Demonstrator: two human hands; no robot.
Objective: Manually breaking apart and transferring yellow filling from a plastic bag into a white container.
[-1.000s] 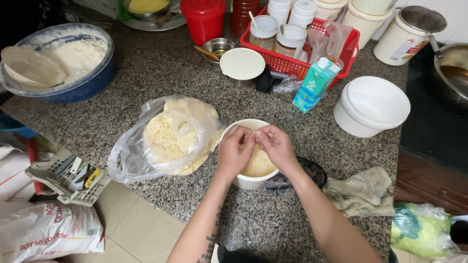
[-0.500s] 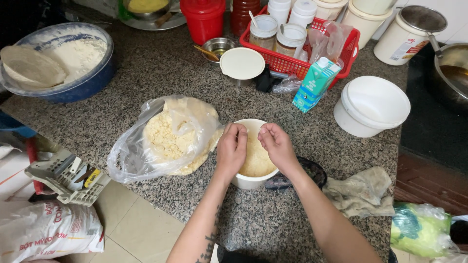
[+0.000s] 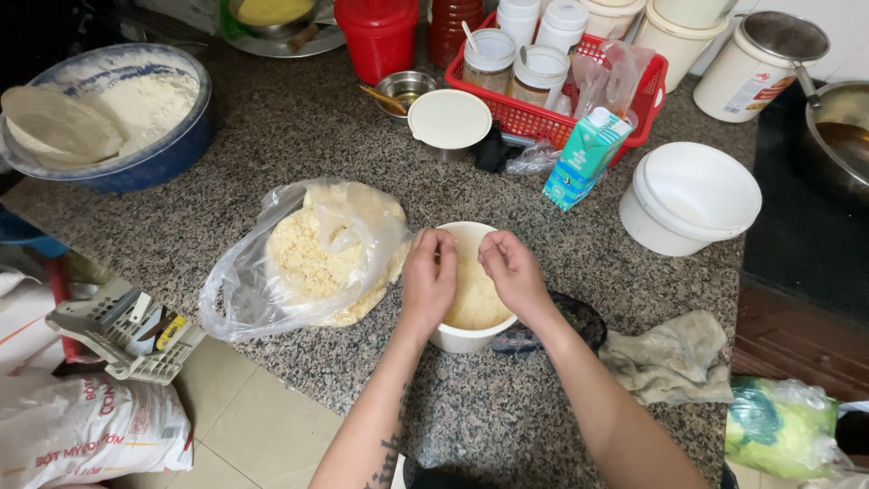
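A small white bowl (image 3: 459, 338) stands near the front edge of a speckled granite counter (image 3: 272, 136) and holds yellow crumbly dough (image 3: 474, 303). My left hand (image 3: 428, 279) rests over the bowl's left rim with its fingers curled onto the dough. My right hand (image 3: 513, 272) is over the right rim, fingers bent and pressing into the same dough. Just left of the bowl lies an open clear plastic bag (image 3: 299, 263) of the same yellow crumbly dough.
A blue basin of flour (image 3: 118, 118) sits far left. An empty white tub (image 3: 690, 195), a teal carton (image 3: 584, 156) and a red basket of jars (image 3: 552, 81) stand behind. A grey rag (image 3: 670, 358) lies right of the bowl. A flour sack (image 3: 86, 430) is on the floor.
Both hands have shifted slightly over the bowl, the fingers curling in toward the middle of the dough. Bowl and bag have stayed put.
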